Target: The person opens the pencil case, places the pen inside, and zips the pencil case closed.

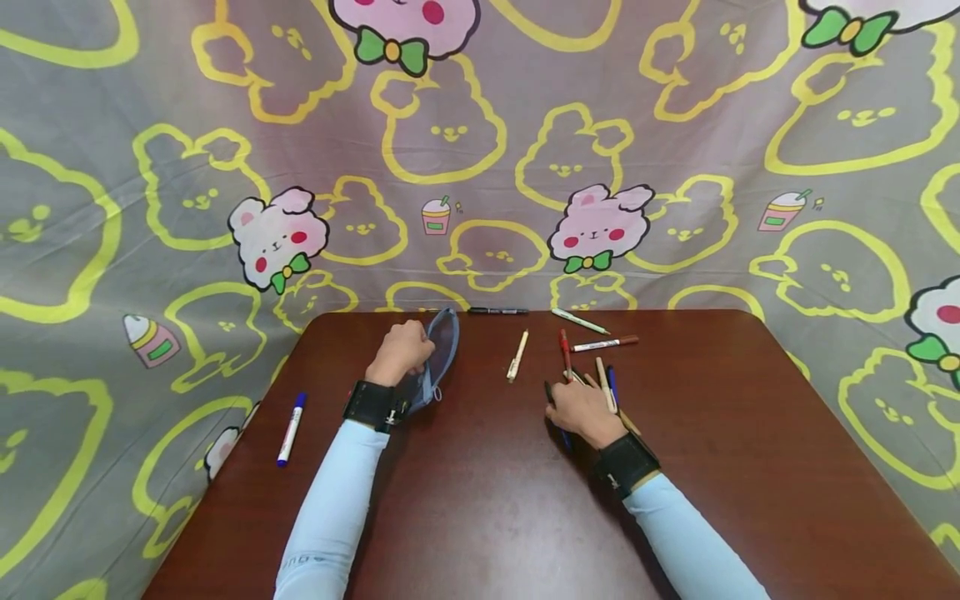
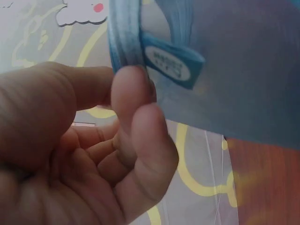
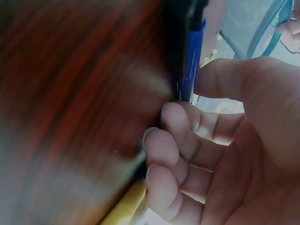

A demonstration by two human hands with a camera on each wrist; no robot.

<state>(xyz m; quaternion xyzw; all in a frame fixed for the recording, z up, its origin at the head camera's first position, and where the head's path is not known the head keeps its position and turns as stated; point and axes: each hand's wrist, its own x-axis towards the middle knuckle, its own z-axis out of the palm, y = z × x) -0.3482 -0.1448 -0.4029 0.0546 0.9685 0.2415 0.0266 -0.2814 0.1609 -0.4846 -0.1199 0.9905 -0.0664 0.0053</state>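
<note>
My left hand [image 1: 408, 343] pinches the rim of a blue mesh pencil pouch [image 1: 444, 343] at the table's far left-centre. In the left wrist view the thumb and forefinger [image 2: 133, 93] clamp the pouch's blue edge [image 2: 124, 40] beside its label tab [image 2: 173, 61]. My right hand [image 1: 561, 407] lies on the table among loose pens. Its curled fingers [image 3: 171, 117] and thumb pinch a blue pen with a dark cap [image 3: 191, 61], which runs under the palm in the head view. A beige pen [image 1: 604, 383] and a blue pen [image 1: 613, 385] lie just right of that hand.
On the brown table [image 1: 480, 500] lie a beige pen [image 1: 517, 356], a red pen [image 1: 565, 350], a red-and-white marker [image 1: 603, 342], a white-green pen [image 1: 580, 321] and a black marker [image 1: 497, 311] at the far edge. A blue-white marker [image 1: 291, 428] lies near the left edge. Patterned cloth hangs behind.
</note>
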